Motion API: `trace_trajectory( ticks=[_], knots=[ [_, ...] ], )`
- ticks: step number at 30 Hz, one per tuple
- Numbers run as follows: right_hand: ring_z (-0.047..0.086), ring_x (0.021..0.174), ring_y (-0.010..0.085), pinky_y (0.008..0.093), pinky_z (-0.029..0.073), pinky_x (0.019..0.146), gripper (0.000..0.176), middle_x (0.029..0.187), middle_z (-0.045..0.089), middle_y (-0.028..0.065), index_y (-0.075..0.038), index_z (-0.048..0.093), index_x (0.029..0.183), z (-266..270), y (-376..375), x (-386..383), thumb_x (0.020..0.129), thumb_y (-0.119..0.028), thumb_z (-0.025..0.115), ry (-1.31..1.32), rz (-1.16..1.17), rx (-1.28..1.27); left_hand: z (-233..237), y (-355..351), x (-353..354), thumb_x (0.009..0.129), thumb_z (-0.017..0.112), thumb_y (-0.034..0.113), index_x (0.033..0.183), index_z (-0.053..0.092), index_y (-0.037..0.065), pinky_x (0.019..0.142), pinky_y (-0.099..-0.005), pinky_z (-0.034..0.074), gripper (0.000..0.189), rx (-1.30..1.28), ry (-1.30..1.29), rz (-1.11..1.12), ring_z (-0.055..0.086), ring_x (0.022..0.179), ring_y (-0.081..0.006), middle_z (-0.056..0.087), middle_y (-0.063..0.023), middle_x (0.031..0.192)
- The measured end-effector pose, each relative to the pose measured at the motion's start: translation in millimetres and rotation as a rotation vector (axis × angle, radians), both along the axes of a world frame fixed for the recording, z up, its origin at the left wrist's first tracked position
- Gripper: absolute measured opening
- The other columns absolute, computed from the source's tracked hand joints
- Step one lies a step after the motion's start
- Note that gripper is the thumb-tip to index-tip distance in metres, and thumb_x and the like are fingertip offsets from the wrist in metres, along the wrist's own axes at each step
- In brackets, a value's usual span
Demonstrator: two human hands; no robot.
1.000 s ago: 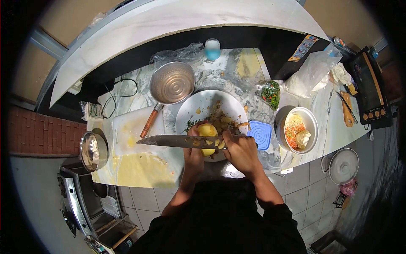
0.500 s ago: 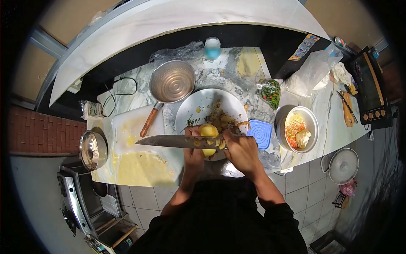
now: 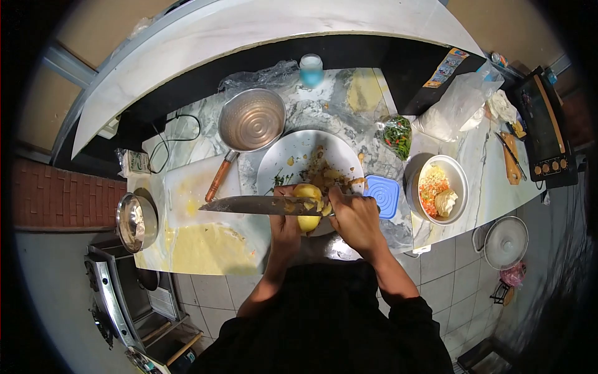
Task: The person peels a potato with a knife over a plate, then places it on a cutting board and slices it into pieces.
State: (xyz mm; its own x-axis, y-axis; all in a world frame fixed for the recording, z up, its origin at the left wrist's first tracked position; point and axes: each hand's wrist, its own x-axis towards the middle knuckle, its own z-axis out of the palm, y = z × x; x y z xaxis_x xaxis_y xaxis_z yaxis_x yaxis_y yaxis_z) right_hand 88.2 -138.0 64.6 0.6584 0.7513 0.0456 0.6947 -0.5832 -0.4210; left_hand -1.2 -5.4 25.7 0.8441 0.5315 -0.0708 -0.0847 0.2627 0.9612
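Note:
My left hand (image 3: 285, 232) is closed around a peeled yellow potato (image 3: 308, 223) above the near side of a large white plate (image 3: 274, 153). In my right hand (image 3: 357, 221) is the handle of a big knife (image 3: 246, 204), mostly hidden by my fingers. Its broad blade points left and lies across the potato, with bits of peel and potato stuck to it. Brown peelings (image 3: 321, 171) and some green scraps lie on the plate. Just right of the plate is a blue square lid (image 3: 382, 197), close to my right hand.
A saucepan (image 3: 252, 121) with a wooden handle stands behind a stained white cutting board (image 3: 187, 181). To the right are a bag of chillies (image 3: 396, 137) and a pot (image 3: 462, 187) of chopped vegetables. A metal bowl (image 3: 149, 221) sits near the left edge, a toaster oven (image 3: 543, 131) far right.
The knife blade has shifted slightly upward over the potato and tilted a little. Both hands keep their grip and stay in nearly the same place.

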Motion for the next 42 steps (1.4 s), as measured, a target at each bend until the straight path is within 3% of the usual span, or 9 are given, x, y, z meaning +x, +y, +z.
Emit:
trace_trajectory(
  ticks=[4, 7, 10, 13, 17, 22, 25, 28, 42],
  knots=[
    [0.062, 0.065, 0.0332, 0.0426, 0.047, 0.057, 0.042, 0.065, 0.062, 0.0143, -0.003, 0.053, 0.104, -4.6, -5.3, -1.4, 0.067, -0.013, 0.07, -0.024, 0.008, 0.027, 1.4, 1.5, 3.0, 0.102, 0.03, 0.028, 0.103, 0.048, 0.003, 0.045, -0.0207, 0.046, 0.031, 0.164, -0.015, 0.015, 0.057, 0.06, -0.0106, 0.054, -0.0059, 0.083],
    [0.062, 0.057, 0.0343, 0.0437, 0.047, 0.051, 0.027, 0.062, 0.061, 0.0169, -0.002, 0.053, 0.097, -5.0, -8.1, 1.0, 0.072, -0.01, 0.059, -0.075, 0.015, 0.091, 15.5, -2.0, 1.0, 0.102, 0.029, 0.028, 0.105, 0.048, 0.002, 0.047, -0.0212, 0.047, 0.033, 0.369, -0.008, 0.038, 0.058, 0.061, -0.012, 0.057, -0.0077, 0.088],
    [0.062, 0.063, 0.0334, 0.0422, 0.046, 0.056, 0.043, 0.066, 0.061, 0.0142, -0.002, 0.053, 0.105, -8.2, -7.7, 1.4, 0.067, -0.014, 0.07, -0.059, -0.044, 0.015, 2.9, -8.3, 0.6, 0.102, 0.029, 0.029, 0.108, 0.049, 0.001, 0.049, -0.0218, 0.048, 0.036, -0.071, 0.061, -0.05, 0.058, 0.061, -0.0127, 0.059, -0.0089, 0.089],
    [0.061, 0.063, 0.0349, 0.0437, 0.046, 0.057, 0.044, 0.066, 0.061, 0.0153, -0.002, 0.053, 0.105, -9.5, -6.4, 13.9, 0.067, -0.014, 0.071, -0.027, -0.091, 0.03, -4.9, -16.0, 1.5, 0.102, 0.034, 0.024, 0.107, 0.047, 0.003, 0.05, -0.0216, 0.045, 0.025, 0.406, -0.004, -0.014, 0.052, 0.06, -0.0083, 0.055, -0.0052, 0.084],
    [0.061, 0.065, 0.0347, 0.0441, 0.045, 0.058, 0.043, 0.068, 0.061, 0.0156, -0.003, 0.054, 0.104, -8.3, -13.1, 10.6, 0.066, -0.013, 0.072, -0.007, -0.077, 0.058, 18.7, -7.8, -0.2, 0.102, 0.034, 0.026, 0.112, 0.047, 0.001, 0.066, -0.0243, 0.049, 0.031, -0.146, 0.046, -0.086, 0.057, 0.077, -0.0102, 0.059, -0.0065, 0.093],
    [0.061, 0.064, 0.034, 0.0439, 0.046, 0.058, 0.043, 0.067, 0.062, 0.0149, -0.003, 0.055, 0.104, -9.5, -12.5, 3.1, 0.066, -0.013, 0.072, -0.014, -0.05, 0.112, 4.7, -7.1, 3.8, 0.103, 0.031, 0.024, 0.112, 0.048, 0.001, 0.08, -0.0261, 0.046, 0.03, 0.157, 0.057, 0.157, 0.055, 0.091, -0.0136, 0.056, -0.0086, 0.1],
    [0.061, 0.063, 0.0335, 0.0435, 0.046, 0.058, 0.041, 0.067, 0.061, 0.0148, -0.003, 0.056, 0.103, -5.2, -13.0, -3.9, 0.067, -0.014, 0.071, -0.019, 0.015, 0.141, 19.0, 0.8, 4.6, 0.103, 0.03, 0.023, 0.111, 0.048, 0.001, 0.084, -0.0273, 0.044, 0.029, 0.388, -0.059, -0.004, 0.053, 0.094, -0.0142, 0.055, -0.0089, 0.102],
    [0.061, 0.062, 0.0328, 0.0425, 0.047, 0.057, 0.04, 0.066, 0.061, 0.0147, -0.003, 0.056, 0.104, -2.4, -11.2, -6.7, 0.067, -0.014, 0.07, -0.021, 0.027, 0.071, 14.4, -2.7, 5.9, 0.103, 0.03, 0.022, 0.107, 0.048, 0.002, 0.084, -0.0271, 0.043, 0.027, 0.122, -0.087, 0.025, 0.052, 0.093, -0.013, 0.054, -0.0084, 0.103],
    [0.062, 0.06, 0.032, 0.0403, 0.047, 0.054, 0.04, 0.061, 0.06, 0.0139, -0.001, 0.054, 0.103, 1.5, -7.0, -5.3, 0.067, -0.013, 0.069, -0.024, 0.041, 0.085, 16.8, -3.3, 5.8, 0.101, 0.033, 0.015, 0.101, 0.046, 0.0, 0.081, -0.026, 0.043, 0.02, 0.35, -0.075, 0.029, 0.051, 0.088, -0.0132, 0.053, -0.0085, 0.098]
  ],
)
